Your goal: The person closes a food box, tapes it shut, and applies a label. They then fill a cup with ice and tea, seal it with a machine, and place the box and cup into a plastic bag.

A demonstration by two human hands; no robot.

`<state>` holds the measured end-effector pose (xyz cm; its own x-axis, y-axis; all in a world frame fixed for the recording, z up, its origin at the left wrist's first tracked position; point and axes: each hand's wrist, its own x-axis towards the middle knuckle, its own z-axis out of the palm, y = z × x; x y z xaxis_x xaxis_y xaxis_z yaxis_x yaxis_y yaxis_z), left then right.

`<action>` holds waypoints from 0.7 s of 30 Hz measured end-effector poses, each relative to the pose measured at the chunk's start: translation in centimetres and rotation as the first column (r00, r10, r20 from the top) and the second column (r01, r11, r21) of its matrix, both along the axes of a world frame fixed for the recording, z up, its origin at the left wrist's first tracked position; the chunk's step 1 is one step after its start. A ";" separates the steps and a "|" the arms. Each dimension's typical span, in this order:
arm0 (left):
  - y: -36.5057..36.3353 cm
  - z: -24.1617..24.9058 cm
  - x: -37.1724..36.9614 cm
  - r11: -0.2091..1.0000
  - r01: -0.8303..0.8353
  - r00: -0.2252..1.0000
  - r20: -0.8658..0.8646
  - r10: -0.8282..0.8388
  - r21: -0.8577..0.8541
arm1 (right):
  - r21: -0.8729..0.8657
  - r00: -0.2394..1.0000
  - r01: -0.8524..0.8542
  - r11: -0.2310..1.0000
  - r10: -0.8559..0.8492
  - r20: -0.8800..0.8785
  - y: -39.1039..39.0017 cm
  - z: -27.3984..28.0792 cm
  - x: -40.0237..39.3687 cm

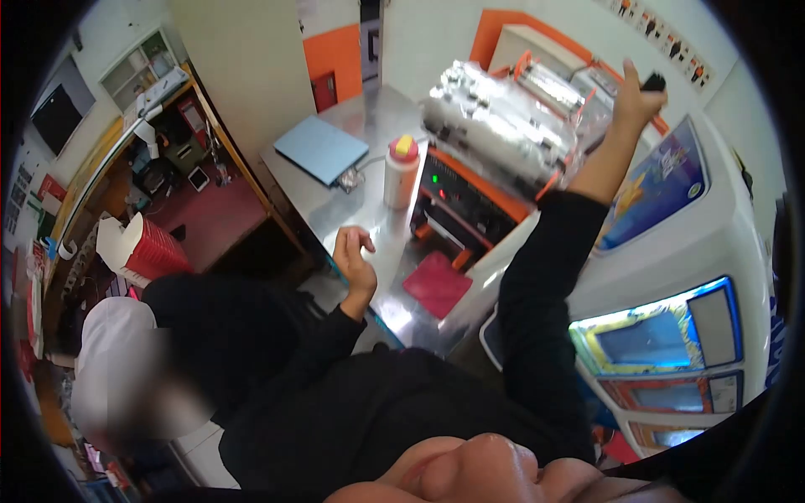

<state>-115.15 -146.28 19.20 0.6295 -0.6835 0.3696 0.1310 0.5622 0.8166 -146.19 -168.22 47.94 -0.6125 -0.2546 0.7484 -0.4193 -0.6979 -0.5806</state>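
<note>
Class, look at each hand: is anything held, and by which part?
The right hand holds a small black object; which part is gripped cannot be told. The left hand, loosely curled, shows nothing held.

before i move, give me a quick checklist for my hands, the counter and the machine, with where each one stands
1. Firm grip on the small black object: cannot tell; it shows at the right hand, but the fingers' hold is unclear.
2. Left hand free: ok, no object shows in its curled fingers.
3. Bottle upright: ok, standing on the counter.
4. Pink cloth flat: ok.
5. Lights on the dark panel out: not ok, a green and a red one glow.
6. Left side clear of people: not ok, someone in a white cap is close.
</note>
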 end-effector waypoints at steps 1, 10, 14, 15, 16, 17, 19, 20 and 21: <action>0.0 -0.6 -0.1 0.999 0.022 1.000 -0.010 -0.022 0.025 | 0.123 0.998 0.039 0.992 -0.033 -0.053 -1.7 -1.0 -1.3; -4.8 -9.3 -3.9 0.394 0.789 0.615 -0.624 -0.482 0.472 | -0.017 0.983 -0.065 0.998 0.061 -0.172 14.2 -2.3 6.2; -8.3 -11.9 -8.5 0.433 0.874 0.461 -0.665 -0.588 0.222 | -0.581 0.957 -0.173 0.796 -0.003 -0.289 19.7 -4.6 11.7; -8.7 -12.7 -8.6 0.435 0.875 0.455 -0.671 -0.585 0.213 | -0.618 0.963 -0.228 0.753 0.082 -0.256 20.7 -5.1 12.6; -9.0 -13.5 -8.8 0.482 0.850 0.491 -0.653 -0.577 0.213 | -0.613 0.960 -0.237 0.754 0.085 -0.267 21.1 -6.2 11.9; -9.2 -14.0 -9.1 0.526 0.823 0.525 -0.635 -0.566 0.212 | -0.544 0.911 -0.306 0.781 0.075 -0.406 21.3 -7.8 10.4; -7.7 -13.8 -9.2 0.598 0.756 0.588 -0.677 -0.443 0.266 | -0.458 0.834 -0.371 0.808 0.073 -0.547 21.8 -10.5 9.5; -6.3 -13.7 -9.0 0.650 0.681 0.644 -0.700 -0.310 0.338 | -0.330 0.845 -0.423 0.844 0.235 -0.481 22.2 -11.7 9.7; -4.9 -13.5 -8.3 0.656 0.673 0.644 -0.706 -0.294 0.341 | -0.201 0.841 -0.478 0.855 0.380 -0.385 22.6 -13.0 10.0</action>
<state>-123.45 -151.15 5.67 0.0794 -0.8904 -0.4482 0.7592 -0.2374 0.6060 -136.17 -145.62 34.98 -0.2044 -0.1868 0.9609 -0.1655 -0.9609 -0.2220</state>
